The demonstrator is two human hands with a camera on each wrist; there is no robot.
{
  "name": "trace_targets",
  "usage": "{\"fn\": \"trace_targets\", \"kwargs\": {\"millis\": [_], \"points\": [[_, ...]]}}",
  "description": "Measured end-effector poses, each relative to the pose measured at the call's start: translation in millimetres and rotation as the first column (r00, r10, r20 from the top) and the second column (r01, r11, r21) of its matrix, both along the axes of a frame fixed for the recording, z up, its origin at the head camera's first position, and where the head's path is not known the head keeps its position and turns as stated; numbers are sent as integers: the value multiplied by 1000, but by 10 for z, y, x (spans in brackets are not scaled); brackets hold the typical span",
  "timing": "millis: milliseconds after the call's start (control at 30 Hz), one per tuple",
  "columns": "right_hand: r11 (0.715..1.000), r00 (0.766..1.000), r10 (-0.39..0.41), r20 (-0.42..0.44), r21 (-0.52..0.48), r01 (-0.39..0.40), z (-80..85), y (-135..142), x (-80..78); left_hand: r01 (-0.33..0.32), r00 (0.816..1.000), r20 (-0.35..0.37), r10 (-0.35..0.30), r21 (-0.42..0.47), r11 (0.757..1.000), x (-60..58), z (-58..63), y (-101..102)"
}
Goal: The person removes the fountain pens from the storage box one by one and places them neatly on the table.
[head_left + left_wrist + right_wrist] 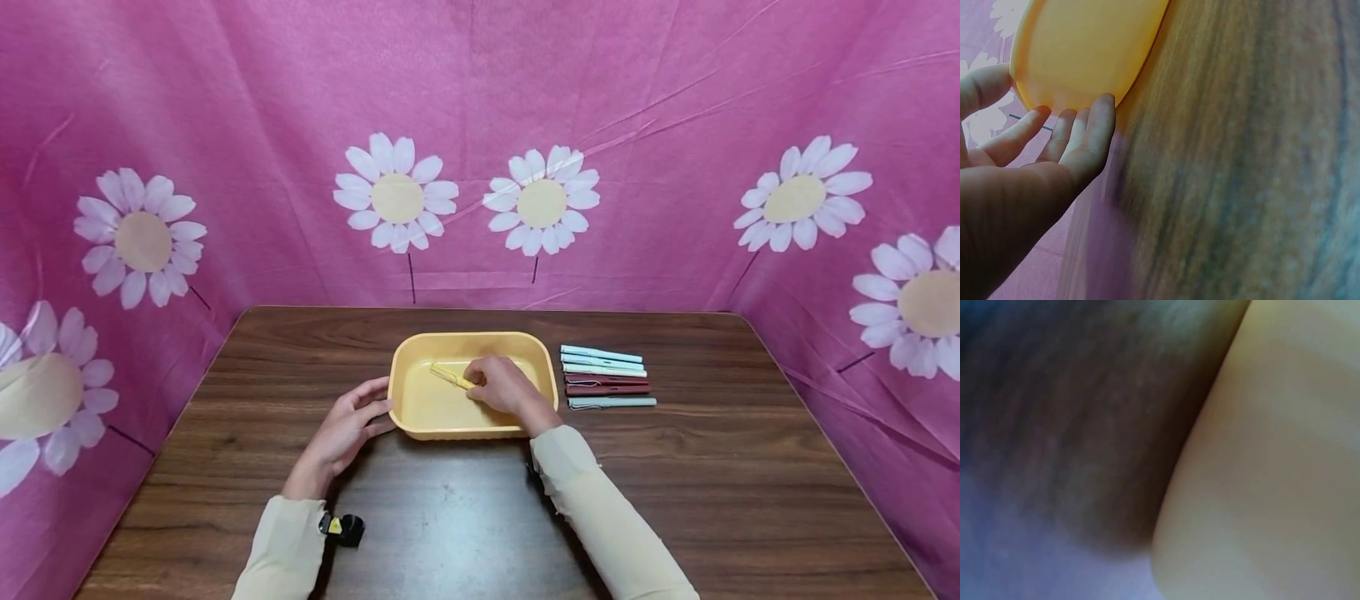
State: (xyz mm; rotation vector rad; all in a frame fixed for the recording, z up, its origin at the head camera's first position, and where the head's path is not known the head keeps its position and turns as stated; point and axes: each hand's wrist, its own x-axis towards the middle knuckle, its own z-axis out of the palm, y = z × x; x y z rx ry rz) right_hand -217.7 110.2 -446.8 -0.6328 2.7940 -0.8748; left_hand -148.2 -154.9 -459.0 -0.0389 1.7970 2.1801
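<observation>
A yellow rectangular plastic tray (pixel 420 430) stands on the table. Inside it, the right hand (pixel 501 385) pinches one end of a yellow pen (pixel 448 374), whose other end points up and left. Part of the pen is hidden by the fingers. At the tray's left end, the left hand (pixel 351 427) touches the outer wall, its fingers spread and only slightly bent. The left wrist view shows these fingertips along the tray's end wall (pixel 1072 103). In the right wrist view the tray's side (pixel 1254 487) fills the right part, blurred, and the right hand is out of sight.
Right of the tray lie several pens in a column: light blue (pixel 600 352), pale green (pixel 604 370), dark red (pixel 609 389) and grey-blue (pixel 613 402). The brown wood-grain table (pixel 750 483) meets a pink flowered cloth (pixel 472 75) at the back and sides.
</observation>
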Motion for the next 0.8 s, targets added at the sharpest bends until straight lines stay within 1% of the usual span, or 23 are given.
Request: {"fn": "trace_targets", "kwargs": {"millis": [233, 467, 800], "points": [[1000, 1000, 8, -7, 21, -8, 1, 7, 7, 2, 1000, 2, -2, -3, 1000, -1, 1, -1], [999, 1000, 0, 2, -40, 0, -4, 15, 14, 2, 1000, 1, -2, -3, 1000, -1, -4, -5], [996, 1000, -15, 7, -90, 16, 17, 33, 16, -6, 1000, 11, 6, -4, 1000, -1, 3, 1]]}}
